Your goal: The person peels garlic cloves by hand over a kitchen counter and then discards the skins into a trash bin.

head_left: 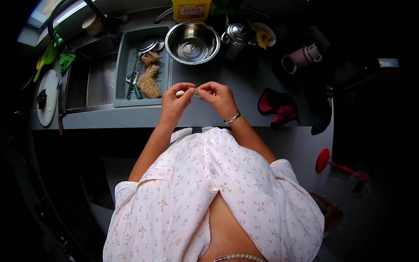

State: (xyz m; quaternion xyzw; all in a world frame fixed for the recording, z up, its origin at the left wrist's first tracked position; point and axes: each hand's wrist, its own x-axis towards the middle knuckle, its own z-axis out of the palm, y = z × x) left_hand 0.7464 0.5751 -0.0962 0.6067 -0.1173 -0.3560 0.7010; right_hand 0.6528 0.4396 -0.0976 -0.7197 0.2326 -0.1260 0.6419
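Observation:
My left hand [177, 99] and my right hand [217, 97] meet fingertip to fingertip above the front of the grey counter [244, 105]. Tucked in the left fingers is a small white, rounded piece [179, 93], possibly a garlic clove. Both hands pinch at a tiny pale bit [196, 91] between the fingertips, too small to name. Just left of the hands sits a grey draining tray [121, 83] with a brown loofah-like scrubber [149, 82] in it. Behind them stands a shiny metal bowl [192, 48].
The sink [98, 83] lies left of the tray, with a white oval plate [49, 102] beyond it. A lidded metal pot [238, 36], a pink cup-like container [301, 58] and a dark red-and-black cloth [279, 108] are on the right. A yellow jug [191, 11] stands behind.

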